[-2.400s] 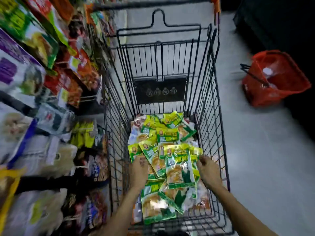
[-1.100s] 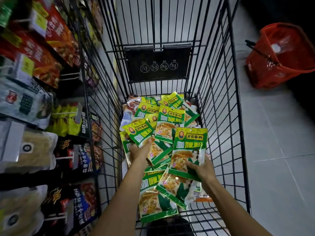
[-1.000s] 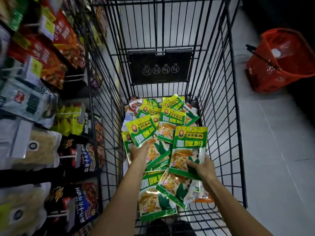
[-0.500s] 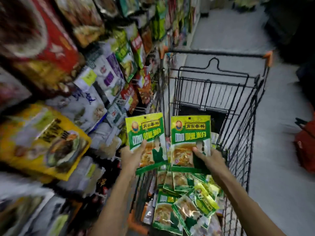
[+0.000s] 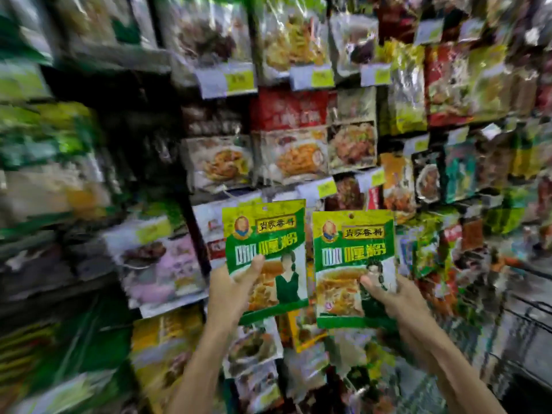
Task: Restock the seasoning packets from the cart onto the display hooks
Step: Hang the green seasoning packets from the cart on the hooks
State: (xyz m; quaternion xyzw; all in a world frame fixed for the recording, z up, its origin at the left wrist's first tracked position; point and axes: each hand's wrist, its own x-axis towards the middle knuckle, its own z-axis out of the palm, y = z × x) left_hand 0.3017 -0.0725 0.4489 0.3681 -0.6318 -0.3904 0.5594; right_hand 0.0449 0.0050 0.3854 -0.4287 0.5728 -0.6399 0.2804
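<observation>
While left hand grips left packet, right hand grips right packet (upright).

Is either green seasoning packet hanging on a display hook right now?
No, the left hand grips the left green packet and the right hand the right green packet, both held before the display rack.

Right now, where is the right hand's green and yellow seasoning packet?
Head view, right of centre: the seasoning packet is upright before the shelves, gripped low by the right hand, beside the left hand's matching packet.
</observation>
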